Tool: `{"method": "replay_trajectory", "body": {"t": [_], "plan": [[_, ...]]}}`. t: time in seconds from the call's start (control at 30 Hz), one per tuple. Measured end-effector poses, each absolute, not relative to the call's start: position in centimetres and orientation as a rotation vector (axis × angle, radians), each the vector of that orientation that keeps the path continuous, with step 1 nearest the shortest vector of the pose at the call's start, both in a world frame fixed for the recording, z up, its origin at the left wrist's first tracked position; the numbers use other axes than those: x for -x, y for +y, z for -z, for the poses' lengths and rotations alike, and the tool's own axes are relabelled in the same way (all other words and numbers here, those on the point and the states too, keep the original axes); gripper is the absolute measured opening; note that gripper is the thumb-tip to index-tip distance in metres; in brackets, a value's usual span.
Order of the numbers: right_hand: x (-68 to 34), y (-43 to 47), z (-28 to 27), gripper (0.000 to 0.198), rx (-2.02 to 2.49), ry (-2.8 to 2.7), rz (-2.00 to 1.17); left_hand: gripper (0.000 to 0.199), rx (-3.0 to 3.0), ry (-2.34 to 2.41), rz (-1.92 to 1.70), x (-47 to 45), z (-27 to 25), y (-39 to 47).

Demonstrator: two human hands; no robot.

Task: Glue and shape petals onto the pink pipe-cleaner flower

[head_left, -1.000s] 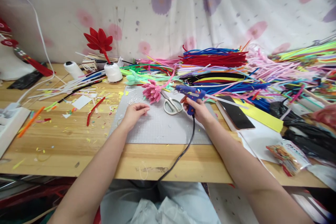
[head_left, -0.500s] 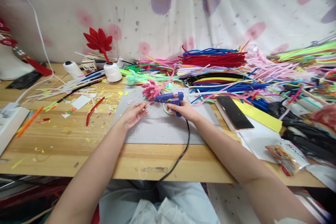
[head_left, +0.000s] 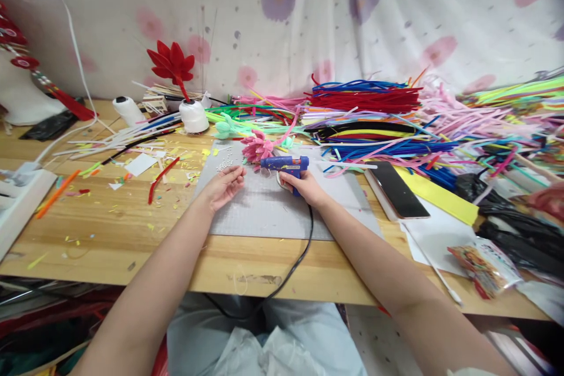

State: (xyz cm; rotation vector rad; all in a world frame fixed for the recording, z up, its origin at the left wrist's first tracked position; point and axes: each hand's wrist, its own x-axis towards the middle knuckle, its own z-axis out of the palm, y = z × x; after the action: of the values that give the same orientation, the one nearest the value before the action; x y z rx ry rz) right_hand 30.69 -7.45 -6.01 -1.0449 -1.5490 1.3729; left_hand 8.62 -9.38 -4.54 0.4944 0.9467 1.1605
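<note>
My right hand [head_left: 304, 185] grips the handle of a blue hot glue gun [head_left: 284, 163], its nozzle pointing left. A black cord runs from the handle down over the table's front edge. Left of the nozzle and apart from it, my left hand [head_left: 224, 187] is closed in a pinch; what the fingertips hold, if anything, is too small to make out. Small white beads [head_left: 225, 160] lie scattered just beyond my left fingers. Behind the nozzle rests a pink fuzzy flower [head_left: 257, 147] with a stem slanting up right. Both hands are over a grey cutting mat [head_left: 264, 220].
Bundles of coloured pipe cleaners [head_left: 365, 97] fill the back right. A red flower [head_left: 171, 64] stands in a white thread spool [head_left: 194, 117]. A phone [head_left: 399, 188], yellow strip [head_left: 436, 194] and snack packet [head_left: 482, 267] lie right; a power strip [head_left: 26, 205] sits left.
The view has shifted slightly, moving the scene rightward. My left fingertips are a little farther from the glue gun's nozzle. My right hand keeps its hold on the glue gun.
</note>
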Motion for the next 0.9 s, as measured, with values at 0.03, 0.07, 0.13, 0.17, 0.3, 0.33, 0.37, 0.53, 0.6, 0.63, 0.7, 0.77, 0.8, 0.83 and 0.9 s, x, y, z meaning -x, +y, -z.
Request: {"method": "replay_trajectory", "body": {"t": [0.03, 0.07, 0.13, 0.17, 0.3, 0.33, 0.37, 0.53, 0.6, 0.63, 0.7, 0.77, 0.8, 0.83, 0.9], "plan": [[-30.7, -7.4, 6.1, 0.041, 1.048, -1.547, -1.37, 0.006, -0.486, 0.943, -1.16, -8.6, 4.5, -9.4], [-30.6, -7.4, 6.1, 0.041, 1.052, -1.546, -1.368, 0.007, -0.476, 0.942, -1.161, -8.5, 4.4, -9.4], [-30.6, -7.4, 6.1, 0.041, 1.062, -1.551, -1.366, 0.007, -0.458, 0.943, -1.16, -8.5, 4.3, -9.3], [-30.5, -7.4, 6.1, 0.041, 1.066, -1.555, -1.364, 0.006, -0.449, 0.945, -1.159, -8.5, 4.3, -9.3], [-30.3, -7.4, 5.8, 0.04, 1.062, -1.557, -1.36, 0.005, -0.43, 0.961, -1.172, -8.7, 4.3, -9.2], [-30.2, -7.4, 5.7, 0.04, 1.062, -1.555, -1.36, 0.005, -0.428, 0.968, -1.177, -8.7, 4.2, -9.2], [-30.2, -7.4, 5.7, 0.04, 1.064, -1.553, -1.36, 0.005, -0.426, 0.973, -1.179, -8.8, 4.2, -9.1], [-30.0, -7.4, 5.6, 0.04, 1.064, -1.559, -1.353, 0.002, -0.418, 0.983, -1.163, -8.7, 4.3, -9.0], [-30.0, -7.4, 5.7, 0.04, 1.07, -1.562, -1.344, 0.001, -0.43, 0.978, -1.154, -8.6, 4.5, -9.0], [-30.0, -7.4, 5.7, 0.04, 1.078, -1.565, -1.337, 0.001, -0.433, 0.977, -1.154, -8.6, 4.5, -9.0], [-29.9, -7.5, 5.6, 0.04, 1.104, -1.576, -1.315, 0.003, -0.427, 0.978, -1.164, -8.6, 4.5, -9.0], [-29.8, -7.5, 5.6, 0.039, 1.127, -1.591, -1.286, 0.006, -0.412, 0.984, -1.177, -8.7, 4.4, -9.0], [-29.7, -7.5, 5.6, 0.039, 1.133, -1.598, -1.271, 0.008, -0.406, 0.988, -1.183, -8.7, 4.4, -9.0], [-29.6, -7.6, 5.6, 0.038, 1.136, -1.606, -1.258, 0.009, -0.403, 0.992, -1.189, -8.8, 4.3, -9.0], [-29.5, -7.6, 5.7, 0.037, 1.147, -1.621, -1.242, 0.011, -0.414, 0.997, -1.203, -8.9, 4.3, -9.0]]}}
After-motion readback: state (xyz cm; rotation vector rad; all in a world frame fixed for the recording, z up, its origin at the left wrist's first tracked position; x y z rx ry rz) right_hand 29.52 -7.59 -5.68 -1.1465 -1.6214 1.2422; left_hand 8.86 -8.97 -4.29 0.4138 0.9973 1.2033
